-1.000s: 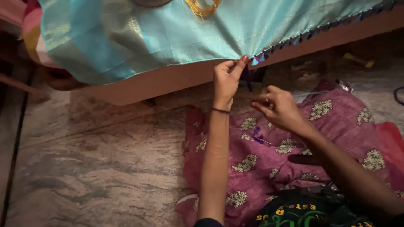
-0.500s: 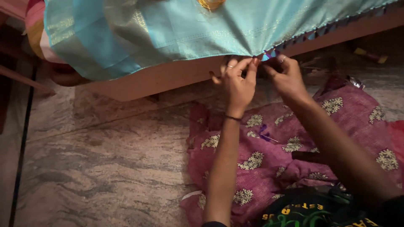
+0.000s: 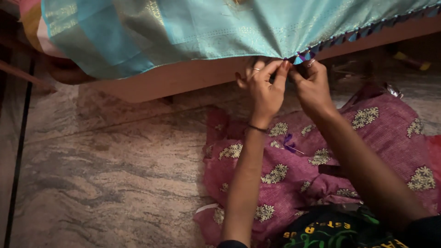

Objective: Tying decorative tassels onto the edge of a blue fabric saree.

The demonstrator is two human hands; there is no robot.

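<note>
both hands are raised to the lower edge of a turquoise silk cloth [image 3: 193,27] that hangs over a wooden ledge [image 3: 183,80]. the left hand [image 3: 264,87] has its thumb and forefinger drawn together in a pinch on the cloth's hem, right at the point where the fabric gathers into a small peak; the remaining fingers [image 3: 250,73] curl loosely, and a ring shows on one of them. the right hand [image 3: 312,85] sits just beside it, touching or nearly touching it, with its fingertips also closed on the hem, at a small blue and purple tassel [image 3: 301,57]. how tightly it grips cannot be told, since the fingertips hide the contact. a row of similar tassels [image 3: 363,34] runs along the hem away from the right fingers, up toward the far corner. a thin dark bangle [image 3: 256,129] circles the left wrist below the fingers. under both forearms lies a magenta fabric with pale flower motifs [image 3: 367,138], spread on the mottled stone floor [image 3: 105,174]. on that fabric, below the pinching fingers and between the two forearms, rests a small tuft of purple thread [image 3: 289,143].
</note>
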